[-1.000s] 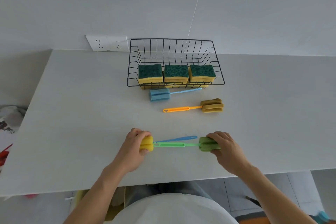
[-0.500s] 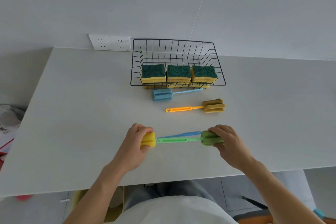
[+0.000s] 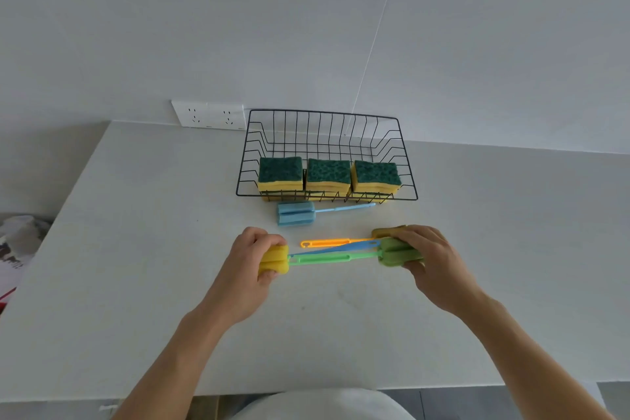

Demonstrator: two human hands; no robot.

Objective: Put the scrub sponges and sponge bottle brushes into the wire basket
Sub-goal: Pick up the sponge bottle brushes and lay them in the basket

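You have the three scrub sponges (image 3: 328,174) already sitting in a row along the near wall of the wire basket (image 3: 250,143), so what remains is the brushes. Your left hand (image 3: 254,262) is closed around the yellow sponge head (image 3: 274,261) and your right hand (image 3: 426,256) around the green sponge head (image 3: 392,254), their blue and green handles crossing between your hands above the table, while the orange-handled brush (image 3: 324,243) lies just behind them and the blue brush (image 3: 296,213) rests just in front of the basket. The white table (image 3: 136,249) stands against a pale wall with a double socket (image 3: 209,114) to the left of the basket.
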